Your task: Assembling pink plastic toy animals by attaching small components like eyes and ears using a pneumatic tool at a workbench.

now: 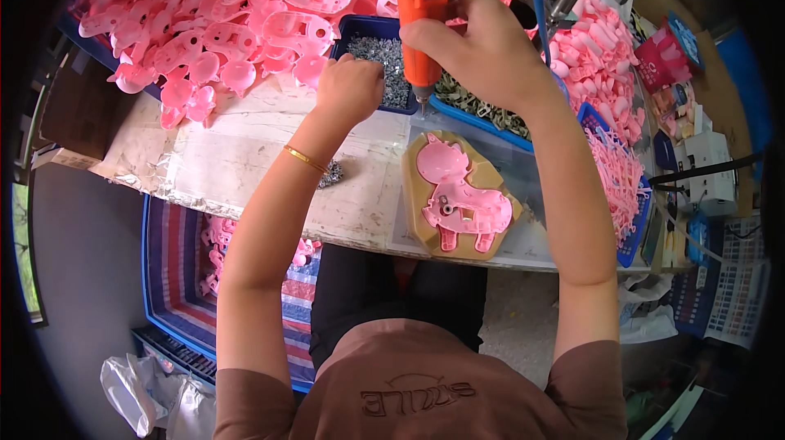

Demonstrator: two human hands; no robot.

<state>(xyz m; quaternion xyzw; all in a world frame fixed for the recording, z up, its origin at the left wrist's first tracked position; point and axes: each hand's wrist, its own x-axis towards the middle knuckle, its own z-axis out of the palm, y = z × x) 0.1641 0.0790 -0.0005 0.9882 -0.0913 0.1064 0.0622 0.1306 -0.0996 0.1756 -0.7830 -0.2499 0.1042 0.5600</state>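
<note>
My right hand (pixel 486 51) is wrapped round an orange electric screwdriver (pixel 421 11), held upright with its bit pointing down. The bit hangs in front of the dark blue tray (pixel 345 29) of small silver screws (pixel 384 56). Beside that tray's left side is my left hand (pixel 350 88), its fingers curled closed; what they hold, if anything, is hidden. Nearer me on the table, a pink animal-shaped plastic shell (pixel 470 204) lies in a tan fixture (pixel 419 223), its inner side up. A small round metal-looking piece (pixel 447 209) sits inside the shell.
Pink shell parts (pixel 237 31) are heaped at the back left. A light blue tray (pixel 491 131) holds flat metal pieces. More pink parts (pixel 601 56) and a blue basket (pixel 630 248) stand at the right. A small screw pile (pixel 331 174) lies near my left forearm. A striped-lined bin (pixel 176 276) stands below.
</note>
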